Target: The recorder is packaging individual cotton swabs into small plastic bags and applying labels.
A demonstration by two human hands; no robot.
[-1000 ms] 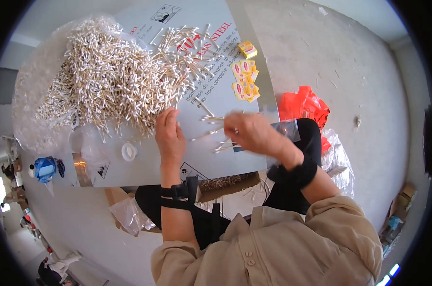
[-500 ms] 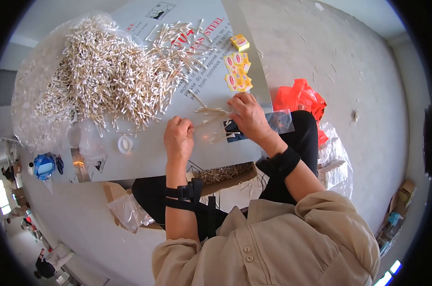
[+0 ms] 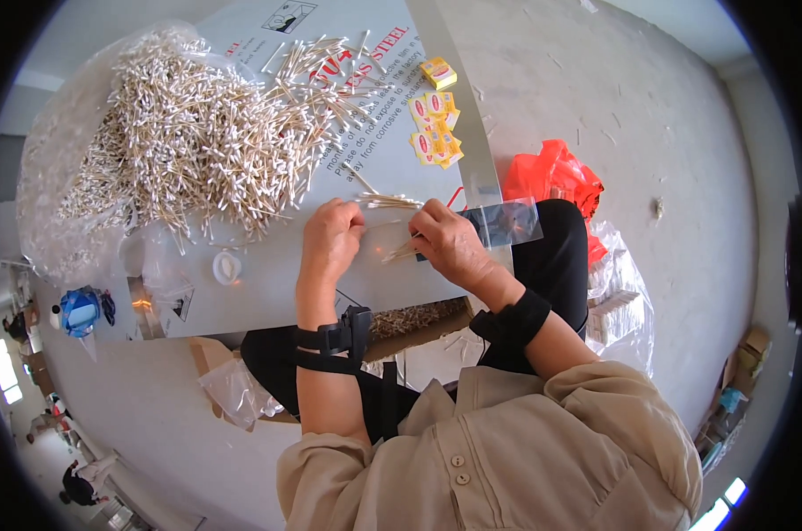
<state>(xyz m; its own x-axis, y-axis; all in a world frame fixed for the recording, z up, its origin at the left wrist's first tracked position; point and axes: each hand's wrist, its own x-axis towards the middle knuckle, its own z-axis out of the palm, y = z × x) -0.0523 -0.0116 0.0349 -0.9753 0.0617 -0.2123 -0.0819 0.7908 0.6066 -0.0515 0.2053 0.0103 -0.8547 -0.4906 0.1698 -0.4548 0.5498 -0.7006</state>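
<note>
My right hand (image 3: 456, 246) is closed at the table's right side, fingers pinched on a few cotton swabs (image 3: 397, 255) that stick out to its left. My left hand (image 3: 330, 241) is curled shut a little way left of it; whatever its fingertips may hold is too small to make out. Just beyond the right hand lies a small bunch of cotton swabs (image 3: 385, 201). A flat clear plastic bag (image 3: 511, 221) reaches from beside the right hand over the table edge. Farther left spreads a big heap of cotton swabs (image 3: 206, 133), partly inside a large clear bag (image 3: 49, 199).
Yellow-and-white cards (image 3: 435, 133) and a small yellow box (image 3: 438, 73) lie along the right edge. Near the front left are a small white round dish (image 3: 227, 267) and a blue item (image 3: 80, 311). Below the table sits a cardboard box (image 3: 427, 327); a red bag (image 3: 556, 177) is at right.
My right hand has drawn slightly left and closed more over the swabs beneath it. The left hand has turned and risen a little, its fingers curled tighter.
</note>
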